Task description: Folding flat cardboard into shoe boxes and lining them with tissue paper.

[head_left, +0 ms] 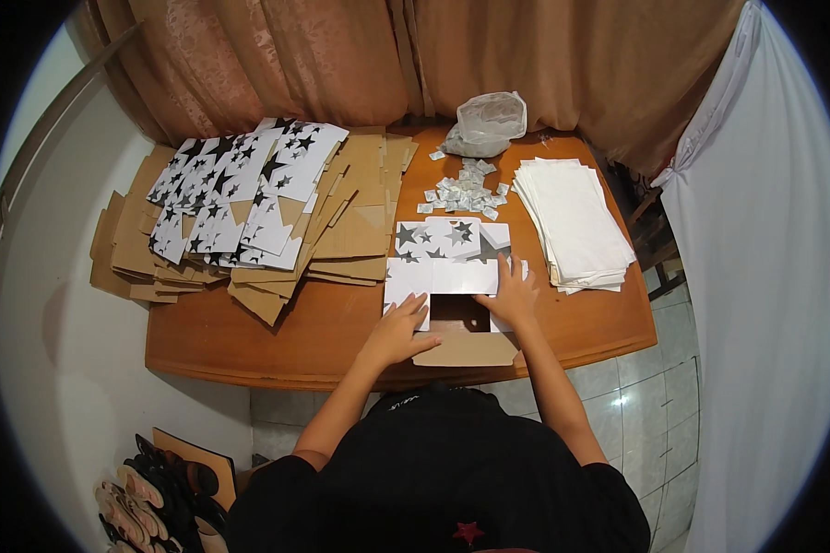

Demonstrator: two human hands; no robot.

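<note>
A half-folded cardboard box [452,276], white with black stars, lies near the front edge of the wooden table [277,341]. Its brown flap [466,349] sticks out toward me. My left hand [398,330] presses flat on the box's left side panel. Resting on the right side of the box, my right hand [512,295] has its fingers spread over the white panel. Neither hand grips anything.
A big heap of flat star-printed box blanks [240,198] covers the table's left. A stack of white sheets [572,221] lies at right, small silver packets [466,195] and a clear plastic bag [487,123] behind. Shoes [152,498] stand on the floor lower left.
</note>
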